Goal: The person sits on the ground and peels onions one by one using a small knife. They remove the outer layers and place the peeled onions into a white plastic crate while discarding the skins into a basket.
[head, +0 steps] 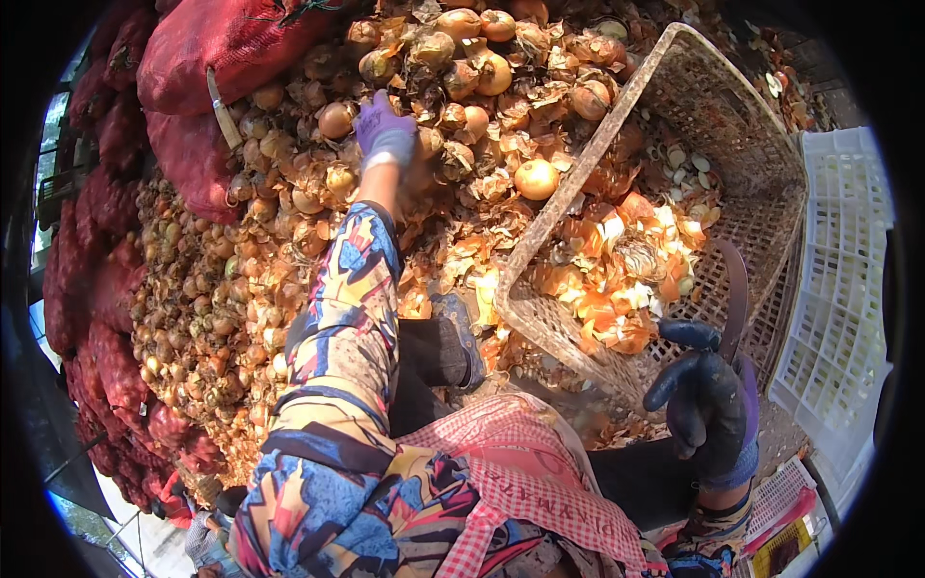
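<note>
My left hand (385, 128), in a purple glove, reaches out over the heap of onions (426, 54). A brown onion (336, 120) lies just left of its fingers; whether the hand grips anything cannot be made out. At the lower right my right hand (704, 401), in a dark-coated glove, holds a knife with a curved blade (733, 296) pointing up and away. Its handle is hidden by the hand. Beyond that hand, a dirty plastic basket (556, 191) contains onion skins (614, 289) and pale onion pieces (686, 166).
Red mesh sacks (217, 50) are piled along the left. A second knife with a light handle (225, 119) leans against one sack. A white plastic crate (831, 267) stands at right. My shoe (459, 339) rests among loose skins. Another person (206, 538) appears at lower left.
</note>
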Available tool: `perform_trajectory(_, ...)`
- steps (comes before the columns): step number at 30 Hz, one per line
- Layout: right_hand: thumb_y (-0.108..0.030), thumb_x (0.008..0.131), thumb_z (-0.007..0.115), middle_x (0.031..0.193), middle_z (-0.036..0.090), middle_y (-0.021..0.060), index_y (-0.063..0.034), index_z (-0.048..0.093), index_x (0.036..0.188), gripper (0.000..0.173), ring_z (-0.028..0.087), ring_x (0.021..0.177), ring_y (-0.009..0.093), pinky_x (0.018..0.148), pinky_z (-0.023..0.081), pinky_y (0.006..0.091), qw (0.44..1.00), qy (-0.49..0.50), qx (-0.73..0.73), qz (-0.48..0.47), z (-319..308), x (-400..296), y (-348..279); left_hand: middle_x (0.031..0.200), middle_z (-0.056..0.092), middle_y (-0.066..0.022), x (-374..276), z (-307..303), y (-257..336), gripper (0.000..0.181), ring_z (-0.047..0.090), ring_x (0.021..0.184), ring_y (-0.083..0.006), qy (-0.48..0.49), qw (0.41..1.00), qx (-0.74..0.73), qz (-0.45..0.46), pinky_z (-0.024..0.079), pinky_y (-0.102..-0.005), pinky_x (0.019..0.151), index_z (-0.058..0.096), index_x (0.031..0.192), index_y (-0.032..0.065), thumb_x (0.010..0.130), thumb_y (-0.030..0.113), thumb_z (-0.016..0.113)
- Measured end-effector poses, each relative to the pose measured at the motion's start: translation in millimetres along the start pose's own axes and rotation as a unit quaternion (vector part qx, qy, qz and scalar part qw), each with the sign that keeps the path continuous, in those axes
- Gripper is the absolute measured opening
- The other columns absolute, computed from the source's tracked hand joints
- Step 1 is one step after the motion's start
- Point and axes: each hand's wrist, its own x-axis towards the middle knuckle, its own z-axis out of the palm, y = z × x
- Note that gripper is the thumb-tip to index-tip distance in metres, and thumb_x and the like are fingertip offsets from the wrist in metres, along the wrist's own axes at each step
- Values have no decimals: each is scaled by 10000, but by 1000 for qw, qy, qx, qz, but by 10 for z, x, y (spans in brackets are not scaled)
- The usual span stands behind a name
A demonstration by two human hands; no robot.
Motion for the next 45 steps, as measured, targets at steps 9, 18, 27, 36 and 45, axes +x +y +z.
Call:
perform_trajectory(9, -290, 921, 509, 747, 651, 123, 40, 471, 1254, 470, 420, 366, 47, 361, 334, 169, 995, -13, -91, -49, 79, 87, 29, 1102, 617, -191, 69, 448, -930, 623, 608, 983, -309, 7, 973, -217, -83, 492, -379, 861, 596, 1073, -5, 647, 427, 734)
perform_trajectory(18, -143, 930, 549, 1163, 600, 132, -7, 386, 1370, 488, 621, 865, 118, 771, 495, 257, 966, -85, -76, -232, 183, 698, 662, 1005, 588, -160, -1919, -434, 380, 522, 631, 838, -296, -278, 446, -851, 0, 555, -424, 767, 472, 1195, 21, 910, 458, 496)
perform_trajectory(27, -294, 919, 592, 763, 615, 28, -64, 486, 1309, 465, 522, 490, 64, 458, 428, 212, 955, -58, -79, -281, 561, 181, 950, 1071, 581, -136, -3096, -998, 215, 573, 633, 889, -212, -242, 702, -644, 183, 559, -342, 766, 461, 1223, -16, 752, 156, 739)
perform_trajectory(36, -471, 916, 503, 853, 632, 208, 1, 210, 1435, 760, 633, 751, 349, 639, 485, 387, 812, 27, -406, -418, 330, -283, 1273, 953, 624, -130, -3459, -815, 30, 282, 629, 772, -205, -401, 530, -743, 78, 496, -291, 601, 530, 1119, -5, 906, 180, 536)
perform_trajectory(45, -454, 924, 485, 749, 610, 167, 8, 213, 1431, 738, 611, 667, 329, 622, 482, 406, 755, 24, -483, -442, 82, -67, 1424, 831, 628, -101, -3621, -814, 169, 358, 594, 652, -162, -421, 519, -740, 79, 482, -256, 542, 581, 1022, -7, 865, 314, 580)
